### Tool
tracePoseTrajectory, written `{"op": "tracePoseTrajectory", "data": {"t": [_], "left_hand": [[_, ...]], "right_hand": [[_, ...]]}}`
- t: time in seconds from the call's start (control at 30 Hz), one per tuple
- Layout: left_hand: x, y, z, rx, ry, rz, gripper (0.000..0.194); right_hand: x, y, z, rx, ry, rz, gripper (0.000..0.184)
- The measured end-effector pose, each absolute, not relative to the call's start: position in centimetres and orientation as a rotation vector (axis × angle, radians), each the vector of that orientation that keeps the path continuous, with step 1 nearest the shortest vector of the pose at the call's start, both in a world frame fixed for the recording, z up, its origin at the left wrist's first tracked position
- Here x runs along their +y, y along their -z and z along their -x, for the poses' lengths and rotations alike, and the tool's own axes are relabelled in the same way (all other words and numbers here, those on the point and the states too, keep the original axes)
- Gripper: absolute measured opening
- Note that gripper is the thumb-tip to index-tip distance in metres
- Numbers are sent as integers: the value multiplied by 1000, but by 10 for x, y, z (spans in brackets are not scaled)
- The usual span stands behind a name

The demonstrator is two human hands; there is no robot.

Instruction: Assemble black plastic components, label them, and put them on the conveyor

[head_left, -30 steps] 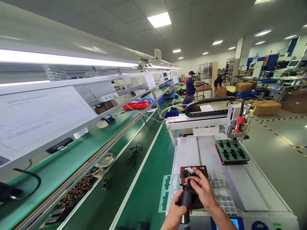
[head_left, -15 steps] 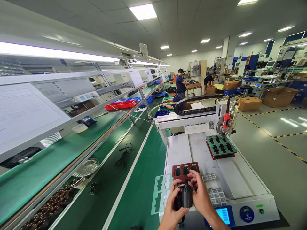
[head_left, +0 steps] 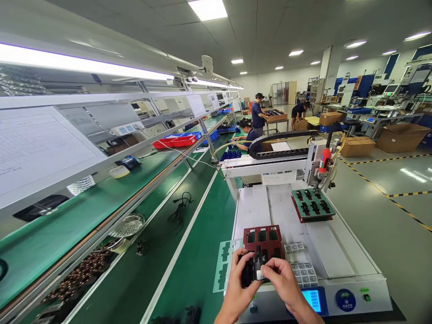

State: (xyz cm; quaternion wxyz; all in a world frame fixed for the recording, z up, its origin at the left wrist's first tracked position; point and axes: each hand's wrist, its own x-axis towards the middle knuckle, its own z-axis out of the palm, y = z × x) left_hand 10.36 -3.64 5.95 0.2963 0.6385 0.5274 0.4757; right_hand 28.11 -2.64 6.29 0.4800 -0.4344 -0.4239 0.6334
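Note:
My left hand (head_left: 238,281) is wrapped round a small black pump (head_left: 259,259), a cylinder with a short spout pointing up. A white label (head_left: 259,274) shows low on its side. The thumb and fingertips of my right hand (head_left: 281,276) are closed at the label's edge, against the pump. Just beyond the hands lies a dark red fixture plate (head_left: 262,234) with rectangular openings. Sheets of printed labels (head_left: 304,274) lie to the right of my right hand.
The white bench machine (head_left: 351,265) carries a green fixture (head_left: 313,204) with several black parts under a red-bodied screwdriver head (head_left: 324,160). A pale green cut-out plate (head_left: 222,265) lies left of my hands. A green conveyor belt (head_left: 111,198) runs along the left. Co-workers (head_left: 258,114) are farther back.
My right fingers have come down from above the red plate to the pump's side, where a white label now shows. The pump has turned in my left hand.

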Motion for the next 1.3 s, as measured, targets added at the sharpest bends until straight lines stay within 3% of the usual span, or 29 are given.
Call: {"op": "tracePoseTrajectory", "data": {"t": [0.87, 0.97, 1.13, 1.3], "left_hand": [[-35, -63, -111, 1417, -1194, -1690, 51], [-35, -61, -111, 1400, -1188, -1689, 52], [-34, -60, -111, 1360, -1207, -1697, 55], [-33, -63, -113, 1353, -1230, -1726, 56]], "right_hand": [[-31, -55, -284, -1239, -1313, 1132, 48], [-30, -57, -284, -1173, -1353, 1113, 48], [-31, -61, -282, -730, -1715, 1033, 53], [-35, -59, -281, -865, -1565, 1049, 47]]}}
